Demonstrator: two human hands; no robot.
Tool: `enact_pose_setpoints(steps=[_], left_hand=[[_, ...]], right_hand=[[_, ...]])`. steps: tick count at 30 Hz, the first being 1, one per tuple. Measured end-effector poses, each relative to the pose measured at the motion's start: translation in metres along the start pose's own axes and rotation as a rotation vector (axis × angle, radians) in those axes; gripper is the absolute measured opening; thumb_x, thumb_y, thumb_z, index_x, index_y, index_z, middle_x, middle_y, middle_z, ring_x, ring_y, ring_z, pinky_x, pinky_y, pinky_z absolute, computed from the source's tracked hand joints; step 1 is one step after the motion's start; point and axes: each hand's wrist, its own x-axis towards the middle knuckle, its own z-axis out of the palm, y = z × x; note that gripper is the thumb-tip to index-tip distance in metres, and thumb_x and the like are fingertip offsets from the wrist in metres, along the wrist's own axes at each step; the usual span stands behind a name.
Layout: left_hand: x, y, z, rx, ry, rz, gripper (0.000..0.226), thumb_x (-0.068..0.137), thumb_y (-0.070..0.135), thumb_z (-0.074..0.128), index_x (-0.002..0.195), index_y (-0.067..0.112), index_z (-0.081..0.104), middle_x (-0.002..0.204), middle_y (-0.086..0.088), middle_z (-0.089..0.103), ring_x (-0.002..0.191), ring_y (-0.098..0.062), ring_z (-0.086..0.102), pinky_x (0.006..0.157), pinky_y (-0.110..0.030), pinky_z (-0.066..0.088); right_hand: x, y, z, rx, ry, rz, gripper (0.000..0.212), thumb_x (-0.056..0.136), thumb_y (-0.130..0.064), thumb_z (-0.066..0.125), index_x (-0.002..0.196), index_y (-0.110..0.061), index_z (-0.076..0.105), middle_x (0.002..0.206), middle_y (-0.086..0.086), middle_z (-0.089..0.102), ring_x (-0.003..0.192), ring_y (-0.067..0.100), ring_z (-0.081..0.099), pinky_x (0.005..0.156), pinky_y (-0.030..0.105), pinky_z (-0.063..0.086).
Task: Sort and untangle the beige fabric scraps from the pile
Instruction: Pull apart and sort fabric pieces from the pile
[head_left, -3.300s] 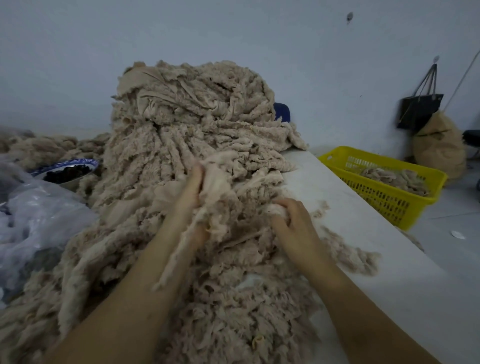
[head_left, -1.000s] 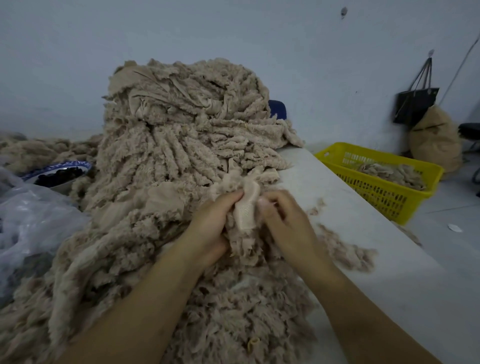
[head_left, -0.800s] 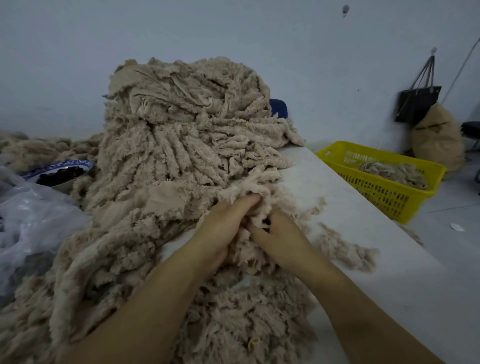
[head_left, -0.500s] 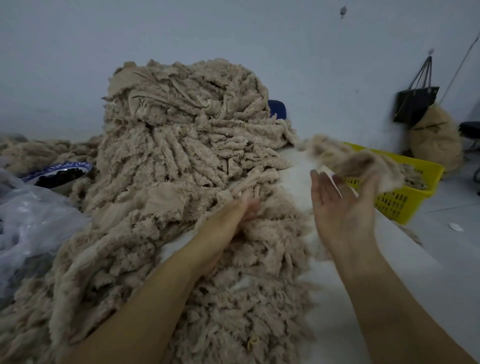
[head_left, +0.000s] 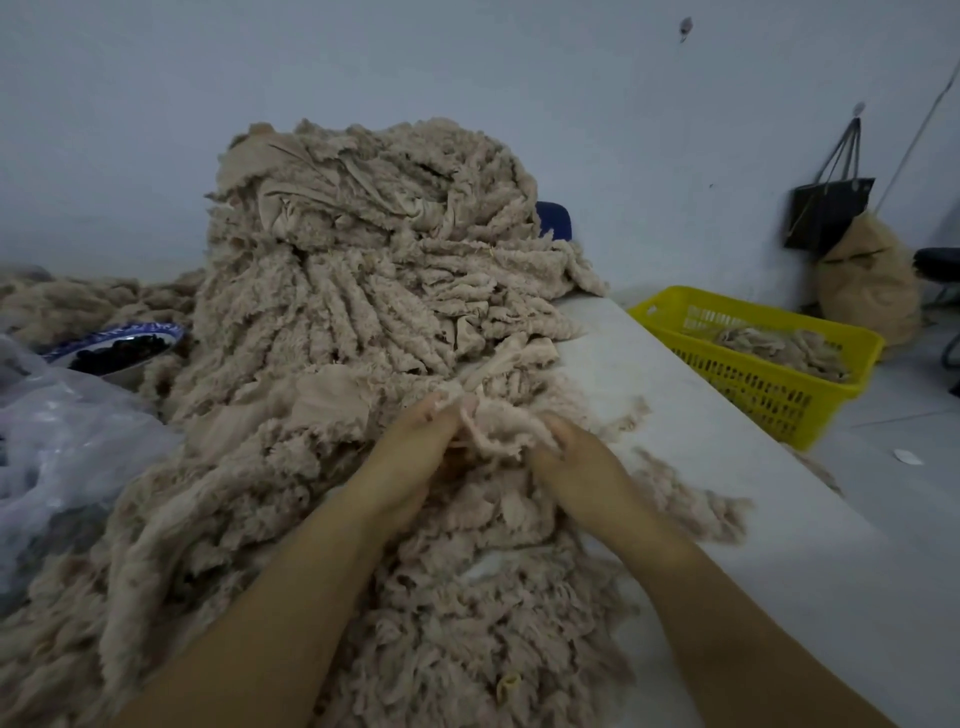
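A tall pile of beige frayed fabric scraps (head_left: 363, 291) covers the white table (head_left: 727, 519) from the back wall to the front edge. My left hand (head_left: 415, 447) and my right hand (head_left: 576, 462) meet at the pile's middle. Both grip one small beige scrap (head_left: 493, 431) between them, fingers curled into it. A thin loose strand of scraps (head_left: 691, 499) lies on the table right of my right hand. A yellow plastic basket (head_left: 769, 384) to the right of the table holds several sorted scraps (head_left: 779, 345).
A blue-rimmed bowl of dark things (head_left: 119, 345) and a clear plastic bag (head_left: 67, 447) sit left of the pile. More scraps (head_left: 78, 301) lie at the back left. A black bag (head_left: 831, 208) hangs on the wall above a beige sack (head_left: 872, 286).
Half a second ago my right hand was open, tossing a clump of scraps toward the yellow basket. It has come back to the pile, and both hands now grip a new scrap.
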Motion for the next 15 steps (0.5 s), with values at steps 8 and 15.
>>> enact_pose_setpoints(steps=[8,15], left_hand=[[0.0,0.02,0.003,-0.618,0.051,-0.102,0.023,0.101,0.025,0.054,0.088,0.008,0.062,0.069,-0.003,0.067,0.053,-0.011,0.06,0.041,-0.021,0.045],[0.003,0.035,-0.021,-0.852,0.152,0.03,0.029,0.104,0.019,0.046,0.091,0.004,0.067,0.074,-0.007,0.072,0.061,-0.013,0.07,0.051,-0.022,0.055]], right_hand=[[0.004,0.005,-0.005,0.274,0.284,0.05,0.032,0.099,-0.034,0.047,0.07,-0.046,0.053,0.054,-0.017,0.041,0.044,0.005,0.03,0.049,0.025,0.028],[0.006,0.005,-0.012,0.375,0.459,0.169,0.016,0.102,-0.028,0.047,0.101,-0.034,0.063,0.089,-0.004,0.067,0.074,0.012,0.063,0.066,0.039,0.056]])
